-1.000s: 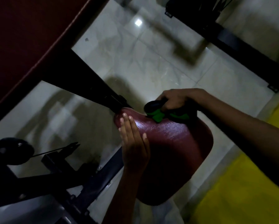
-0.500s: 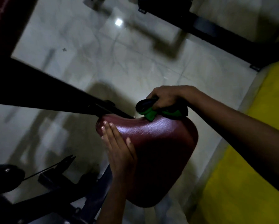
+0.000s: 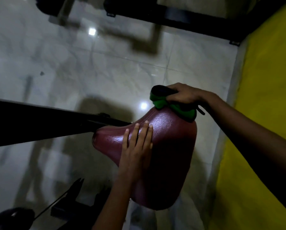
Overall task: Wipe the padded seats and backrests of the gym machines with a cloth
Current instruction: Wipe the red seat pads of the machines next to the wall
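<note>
Left hand (image 3: pixel 137 146) flat on seat (image 3: pixel 172 146), right hand (image 3: pixel 183 95) gripping cloth (image 3: pixel 180 108)

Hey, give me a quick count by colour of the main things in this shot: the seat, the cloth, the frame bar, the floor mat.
Maroon: 1, the padded seat
Green: 1, the cloth, held by the right hand
Black: 1, the frame bar running to the seat
Yellow: 1, the mat at the right
Total: 4
</note>
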`<act>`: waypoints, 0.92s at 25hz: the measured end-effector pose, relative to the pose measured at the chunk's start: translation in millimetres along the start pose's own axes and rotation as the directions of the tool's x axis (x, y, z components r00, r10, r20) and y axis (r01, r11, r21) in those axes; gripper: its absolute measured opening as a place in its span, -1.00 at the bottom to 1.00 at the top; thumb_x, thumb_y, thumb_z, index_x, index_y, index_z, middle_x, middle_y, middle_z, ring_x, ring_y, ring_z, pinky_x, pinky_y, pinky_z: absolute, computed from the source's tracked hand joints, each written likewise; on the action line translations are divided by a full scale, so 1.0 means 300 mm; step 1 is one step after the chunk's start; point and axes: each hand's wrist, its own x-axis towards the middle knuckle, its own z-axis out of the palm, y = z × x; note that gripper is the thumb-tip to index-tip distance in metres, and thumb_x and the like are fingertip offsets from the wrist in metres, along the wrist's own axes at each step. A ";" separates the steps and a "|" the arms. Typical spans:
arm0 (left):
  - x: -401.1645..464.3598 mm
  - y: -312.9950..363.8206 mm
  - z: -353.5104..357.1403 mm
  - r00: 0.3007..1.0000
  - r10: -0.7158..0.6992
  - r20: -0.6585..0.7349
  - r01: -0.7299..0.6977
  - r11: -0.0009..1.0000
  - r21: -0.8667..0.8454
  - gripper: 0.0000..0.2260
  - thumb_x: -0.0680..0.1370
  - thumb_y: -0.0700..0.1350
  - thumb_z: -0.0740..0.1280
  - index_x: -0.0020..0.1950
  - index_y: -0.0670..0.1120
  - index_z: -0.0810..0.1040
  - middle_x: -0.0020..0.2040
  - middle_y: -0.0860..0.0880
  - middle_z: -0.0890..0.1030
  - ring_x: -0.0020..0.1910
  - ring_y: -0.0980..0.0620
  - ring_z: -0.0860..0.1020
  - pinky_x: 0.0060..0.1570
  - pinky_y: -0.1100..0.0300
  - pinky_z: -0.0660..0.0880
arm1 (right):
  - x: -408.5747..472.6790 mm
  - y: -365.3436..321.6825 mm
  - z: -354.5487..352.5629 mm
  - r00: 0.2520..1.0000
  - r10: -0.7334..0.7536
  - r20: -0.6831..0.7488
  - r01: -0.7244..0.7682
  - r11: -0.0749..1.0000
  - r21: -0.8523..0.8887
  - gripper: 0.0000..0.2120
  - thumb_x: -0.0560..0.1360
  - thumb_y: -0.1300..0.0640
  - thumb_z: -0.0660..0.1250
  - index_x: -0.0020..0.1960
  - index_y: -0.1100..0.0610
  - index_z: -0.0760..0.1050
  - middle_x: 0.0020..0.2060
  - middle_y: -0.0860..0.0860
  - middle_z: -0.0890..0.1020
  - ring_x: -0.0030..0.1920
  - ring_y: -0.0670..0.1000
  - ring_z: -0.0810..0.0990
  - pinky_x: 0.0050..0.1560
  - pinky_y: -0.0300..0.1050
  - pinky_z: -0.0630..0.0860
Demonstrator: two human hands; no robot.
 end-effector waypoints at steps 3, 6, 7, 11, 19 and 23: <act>0.021 -0.038 -0.016 0.990 0.136 0.033 -0.135 0.991 -0.006 -0.55 0.58 -0.05 0.09 0.47 -0.13 0.33 0.46 -0.08 0.35 0.41 -0.09 0.32 0.32 -0.11 0.26 | -0.083 0.107 0.041 0.972 0.134 -0.194 -0.080 0.961 0.264 -0.81 0.48 0.28 0.24 -0.01 0.04 0.52 -0.12 0.04 0.59 -0.10 0.00 0.55 -0.10 -0.19 0.43; 0.069 -0.059 -0.025 0.935 0.347 0.071 -0.346 0.938 -0.031 -0.53 0.59 -0.08 0.06 0.48 -0.17 0.29 0.48 -0.12 0.31 0.44 -0.11 0.30 0.36 -0.08 0.22 | -0.149 0.163 0.100 0.911 0.225 -0.347 -0.042 0.885 0.463 -0.79 0.48 0.32 0.23 -0.05 0.05 0.51 -0.22 -0.02 0.56 -0.14 -0.02 0.52 -0.14 -0.19 0.43; 0.090 -0.059 -0.024 0.906 0.417 0.077 -0.414 0.909 -0.042 -0.53 0.59 -0.08 0.05 0.48 -0.19 0.28 0.49 -0.14 0.29 0.45 -0.13 0.29 0.38 -0.08 0.20 | -0.152 0.172 0.111 0.901 0.225 -0.371 -0.031 0.886 0.462 -0.79 0.47 0.31 0.24 -0.04 0.03 0.52 -0.20 -0.01 0.57 -0.11 -0.01 0.53 -0.08 -0.16 0.44; 0.166 -0.037 -0.011 0.802 0.593 0.075 -0.589 0.806 -0.064 -0.53 0.62 -0.04 0.05 0.49 -0.21 0.26 0.49 -0.17 0.27 0.47 -0.14 0.26 0.42 -0.05 0.15 | -0.132 0.172 0.118 0.884 0.240 -0.400 -0.031 0.886 0.463 -0.80 0.44 0.26 0.26 -0.15 -0.05 0.50 -0.20 -0.03 0.58 -0.10 -0.01 0.54 -0.06 -0.15 0.41; 0.164 -0.029 -0.007 0.801 0.596 0.052 -0.594 0.803 -0.055 -0.52 0.63 -0.02 0.03 0.50 -0.21 0.23 0.50 -0.17 0.24 0.49 -0.12 0.18 0.44 -0.06 0.12 | -0.270 0.221 0.215 0.777 0.353 -0.521 -0.033 0.850 0.526 -0.66 0.45 0.19 0.29 0.19 -0.05 0.54 -0.02 -0.01 0.59 0.03 0.00 0.55 -0.08 -0.23 0.41; 0.158 -0.029 -0.004 0.814 0.579 0.049 -0.576 0.815 -0.061 -0.52 0.64 -0.03 0.01 0.50 -0.23 0.21 0.50 -0.20 0.25 0.49 -0.13 0.19 0.45 -0.07 0.11 | -0.130 0.021 0.083 0.923 0.113 -0.368 -0.119 0.993 0.007 -0.60 0.38 -0.08 0.39 0.22 -0.20 0.51 0.16 -0.03 0.60 0.17 0.04 0.54 0.16 -0.05 0.45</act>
